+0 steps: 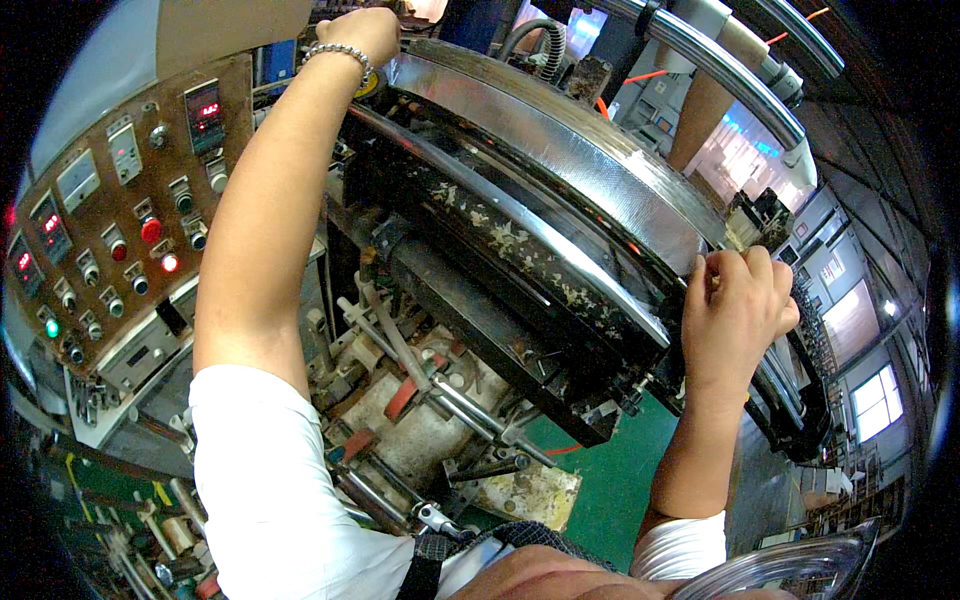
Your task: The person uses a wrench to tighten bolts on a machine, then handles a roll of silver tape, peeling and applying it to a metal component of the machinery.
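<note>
A wide, shiny, silvery sheet [560, 150] runs across the machine between my two hands. My left hand [365, 38], with a beaded bracelet at its wrist, is closed by the sheet's far left end; what its fingers hold is hidden. At the sheet's right end my right hand [738, 305] is curled, thumb and fingertips together at the sheet's edge. Below the sheet lies a polished metal bar [500, 205]. A dark machine bed [470, 235] scattered with pale flakes sits under that bar.
A brown control panel [130, 215] with lit displays, knobs and red buttons stands at the left. Overhead at the upper right are chrome cylinders [725, 65]. Metal rods [420, 385] and a worn machine base [415, 430] lie below, beside the green floor [640, 470].
</note>
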{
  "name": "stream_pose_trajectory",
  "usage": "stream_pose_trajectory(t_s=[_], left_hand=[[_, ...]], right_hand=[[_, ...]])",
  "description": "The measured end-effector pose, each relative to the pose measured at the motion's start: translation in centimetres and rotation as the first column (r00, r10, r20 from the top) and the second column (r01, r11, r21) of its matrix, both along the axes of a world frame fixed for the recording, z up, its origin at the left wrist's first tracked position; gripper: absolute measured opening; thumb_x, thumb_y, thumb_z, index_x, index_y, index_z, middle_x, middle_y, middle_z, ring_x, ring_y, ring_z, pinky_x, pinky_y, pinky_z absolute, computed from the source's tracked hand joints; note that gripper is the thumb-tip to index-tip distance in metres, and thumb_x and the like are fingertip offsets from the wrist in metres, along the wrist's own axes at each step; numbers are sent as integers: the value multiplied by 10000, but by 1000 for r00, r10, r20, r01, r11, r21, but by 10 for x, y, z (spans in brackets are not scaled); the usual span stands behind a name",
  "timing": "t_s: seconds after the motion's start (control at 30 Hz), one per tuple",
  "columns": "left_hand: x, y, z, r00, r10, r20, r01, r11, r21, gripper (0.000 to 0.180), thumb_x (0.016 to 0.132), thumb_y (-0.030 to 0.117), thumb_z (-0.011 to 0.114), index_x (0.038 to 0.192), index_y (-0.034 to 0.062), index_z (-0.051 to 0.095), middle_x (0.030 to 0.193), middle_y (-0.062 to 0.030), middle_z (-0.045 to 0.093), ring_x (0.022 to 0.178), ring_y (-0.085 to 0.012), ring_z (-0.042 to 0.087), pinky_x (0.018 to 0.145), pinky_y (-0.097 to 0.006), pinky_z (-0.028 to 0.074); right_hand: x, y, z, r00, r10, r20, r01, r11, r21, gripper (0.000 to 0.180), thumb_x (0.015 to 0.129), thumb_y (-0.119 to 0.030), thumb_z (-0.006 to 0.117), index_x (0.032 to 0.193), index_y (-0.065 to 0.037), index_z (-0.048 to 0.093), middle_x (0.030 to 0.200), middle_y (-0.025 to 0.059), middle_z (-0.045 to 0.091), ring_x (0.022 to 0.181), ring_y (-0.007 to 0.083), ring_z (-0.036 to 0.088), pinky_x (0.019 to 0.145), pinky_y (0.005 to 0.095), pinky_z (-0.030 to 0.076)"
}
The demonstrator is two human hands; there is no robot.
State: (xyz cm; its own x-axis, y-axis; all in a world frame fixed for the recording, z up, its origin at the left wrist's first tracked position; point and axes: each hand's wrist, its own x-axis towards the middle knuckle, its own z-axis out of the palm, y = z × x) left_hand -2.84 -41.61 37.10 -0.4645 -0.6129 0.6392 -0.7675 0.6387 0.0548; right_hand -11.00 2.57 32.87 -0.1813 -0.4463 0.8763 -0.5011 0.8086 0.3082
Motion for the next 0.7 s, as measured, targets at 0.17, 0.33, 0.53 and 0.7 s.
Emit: stream_pose_trajectory(t_s=[0.17, 0.33, 0.53, 0.7], left_hand=[[42, -3, 7, 939, -330, -100, 333, 943, 15, 262, 873, 315, 669, 1041, 121, 725, 999, -119, 729, 888, -287, 694, 805, -408, 532], [118, 53, 27, 694, -610, -382, 697, 703, 144, 199, 908, 199, 654, 981, 16, 680, 780, -23, 638, 725, -119, 585, 663, -276, 488], [177, 337, 34, 824, -564, -54, 562, 802, 204, 166, 926, 172, 641, 966, 35, 725, 816, -83, 700, 705, -199, 621, 637, -306, 504], [149, 411, -30, 497, -844, 200, 823, 532, 199, 88, 811, 63, 678, 885, 30, 641, 796, -123, 576, 726, -292, 600, 628, -360, 481]], right_hand=[[19, 16, 0, 987, 162, -14, -163, 986, -30, 113, 769, -162, 723, 801, -78, 654, 872, 75, 563, 931, 288, 525, 801, 442, 381], [54, 99, 0, 774, 528, 350, -522, 844, -120, 144, 705, 8, 672, 739, -18, 535, 788, 129, 493, 798, 301, 493, 731, 379, 400], [26, 216, -2, 419, 559, 715, -581, 771, -262, 533, 785, -505, 707, 866, 17, 644, 822, 117, 598, 735, 229, 542, 666, 363, 419], [55, 191, -19, 220, 822, 526, -823, 446, -353, 739, 756, -683, 642, 981, 20, 684, 989, 148, 654, 938, 287, 621, 863, 371, 463]])
